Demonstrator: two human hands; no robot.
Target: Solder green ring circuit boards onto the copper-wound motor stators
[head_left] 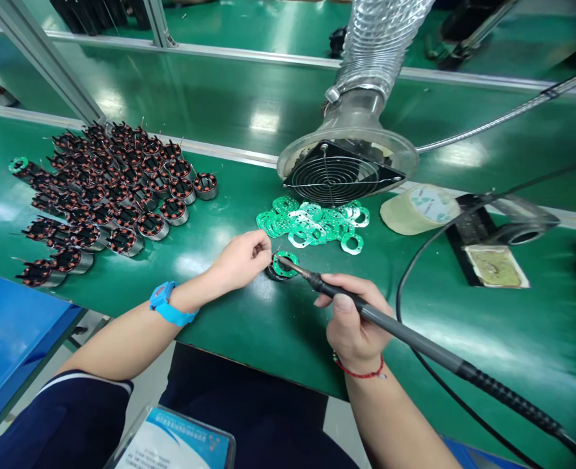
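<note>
My right hand (351, 326) grips a black soldering iron (390, 322) like a pen, its tip resting on a green ring-shaped circuit board that sits on a small motor stator (282, 266) on the green bench. My left hand (241, 259), wearing a blue wristband, is pinched closed right beside that board; what it pinches is too thin to make out. A heap of loose green ring boards (312, 223) lies just behind the work piece.
Several copper-wound stators (116, 189) are grouped at the left. A fume extractor hood with hose (349, 163) stands behind the boards. A tape roll (419, 210) and a soldering stand with sponge (495, 251) sit at the right. The iron's cable (414, 260) loops across the bench. A blue bin (14, 326) is at the lower left.
</note>
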